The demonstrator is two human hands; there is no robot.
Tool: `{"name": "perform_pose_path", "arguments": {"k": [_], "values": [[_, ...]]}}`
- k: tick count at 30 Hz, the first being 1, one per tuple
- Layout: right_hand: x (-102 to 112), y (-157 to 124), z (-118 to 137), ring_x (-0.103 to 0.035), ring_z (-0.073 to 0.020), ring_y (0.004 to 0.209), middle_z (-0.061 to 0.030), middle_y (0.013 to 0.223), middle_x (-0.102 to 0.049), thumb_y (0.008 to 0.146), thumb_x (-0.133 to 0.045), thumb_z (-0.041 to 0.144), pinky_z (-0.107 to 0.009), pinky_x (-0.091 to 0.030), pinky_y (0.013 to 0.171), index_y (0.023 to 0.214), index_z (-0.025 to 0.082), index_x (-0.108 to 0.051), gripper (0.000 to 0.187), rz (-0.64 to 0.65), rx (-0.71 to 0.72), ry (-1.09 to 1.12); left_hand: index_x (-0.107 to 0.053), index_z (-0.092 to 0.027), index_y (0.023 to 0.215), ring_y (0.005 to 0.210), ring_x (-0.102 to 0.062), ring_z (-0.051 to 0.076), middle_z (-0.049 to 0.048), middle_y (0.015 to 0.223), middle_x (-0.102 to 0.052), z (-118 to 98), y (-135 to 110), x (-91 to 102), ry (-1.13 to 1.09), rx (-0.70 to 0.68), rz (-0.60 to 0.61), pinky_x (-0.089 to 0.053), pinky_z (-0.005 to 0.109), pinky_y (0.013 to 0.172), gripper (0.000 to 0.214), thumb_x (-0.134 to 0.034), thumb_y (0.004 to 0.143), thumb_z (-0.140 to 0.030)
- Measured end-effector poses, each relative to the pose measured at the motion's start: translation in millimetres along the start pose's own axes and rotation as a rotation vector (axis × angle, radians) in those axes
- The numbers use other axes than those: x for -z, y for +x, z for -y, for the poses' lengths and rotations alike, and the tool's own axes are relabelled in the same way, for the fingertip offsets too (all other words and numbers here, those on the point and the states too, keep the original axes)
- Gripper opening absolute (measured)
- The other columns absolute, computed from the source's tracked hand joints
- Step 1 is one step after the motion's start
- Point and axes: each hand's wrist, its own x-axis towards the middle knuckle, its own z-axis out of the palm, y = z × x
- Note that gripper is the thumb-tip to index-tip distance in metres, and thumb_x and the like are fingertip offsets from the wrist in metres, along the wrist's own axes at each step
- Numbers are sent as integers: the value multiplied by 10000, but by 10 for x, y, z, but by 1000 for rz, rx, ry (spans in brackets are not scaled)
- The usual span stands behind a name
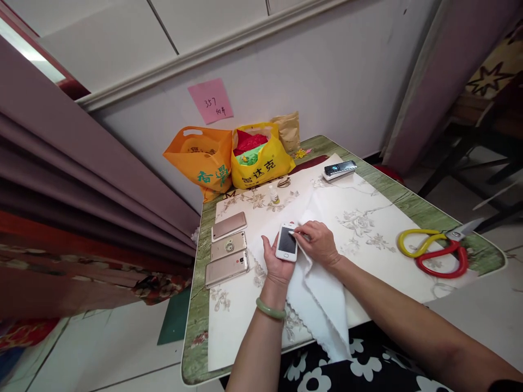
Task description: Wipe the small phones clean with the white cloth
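A white smartphone point(287, 243) with a dark screen lies face up in my left hand point(278, 267), its fingers wrapped around the back and the thumb along the left side. My right hand point(319, 242) is closed in a pinch at the phone's upper right edge. Between its fingertips is a bit of white material, which seems to be part of the white cloth point(322, 305). That cloth spreads under both hands and hangs over the table's near edge onto my lap.
Several phones lie around: a gold one point(229, 224) and others at left, a black keypad phone point(340, 167) at back right. Large scissors point(443, 245) rest at right. A small bottle point(274, 195) stands before the orange bag point(204, 158) and yellow bag point(261, 169).
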Motion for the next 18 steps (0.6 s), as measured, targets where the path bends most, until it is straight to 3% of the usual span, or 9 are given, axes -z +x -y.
{"name": "perform_pose_path", "arguments": {"k": [3, 5, 9, 11, 16, 18], "values": [[7, -33, 35, -580, -168, 740, -37, 788, -675, 923, -564, 328, -316, -412, 721, 856, 231, -698, 178, 177, 266, 91, -681, -90, 1072, 1062, -638, 261, 168, 1043, -702, -2, -18, -18, 12, 10, -48, -484, 369, 955, 613, -420, 890, -614], [7, -37, 33, -586, -166, 752, -31, 811, -685, 929, -560, 321, -314, -410, 732, 874, 235, -693, 168, 198, 322, 106, -691, -93, 1035, 992, -662, 243, 153, 989, -712, 1, -30, -32, 26, 16, -71, -495, 351, 932, 587, -428, 896, -599], [1, 12, -27, -583, -192, 765, -46, 792, -680, 931, -560, 319, -338, -388, 748, 855, 214, -673, 172, -68, -27, -61, -681, -91, 1069, 952, -672, 235, 149, 1009, -710, 19, -58, -72, 76, 91, -27, -501, 351, 910, 541, -468, 897, -558], [4, 17, -29, -581, -196, 761, -53, 783, -673, 933, -555, 311, -340, -384, 745, 848, 205, -662, 172, -116, -85, -110, -675, -87, 1089, 941, -673, 236, 148, 1005, -711, 25, -66, -76, 89, 115, -21, -500, 352, 907, 531, -494, 890, -546], [14, -76, 79, -598, -159, 728, -43, 816, -676, 940, -531, 251, -295, -415, 697, 887, 216, -647, 132, 144, 373, 73, -681, -78, 1063, 922, -674, 222, 147, 957, -715, 13, -38, -1, 60, 90, -1, -492, 324, 920, 548, -492, 885, -560], [20, -95, 95, -614, -161, 758, -44, 862, -685, 922, -540, 227, -294, -438, 703, 932, 223, -643, 104, 162, 423, 155, -687, -79, 1035, 880, -678, 216, 136, 909, -716, 7, -16, 33, 49, 76, -28, -498, 323, 908, 548, -484, 886, -566]]}}
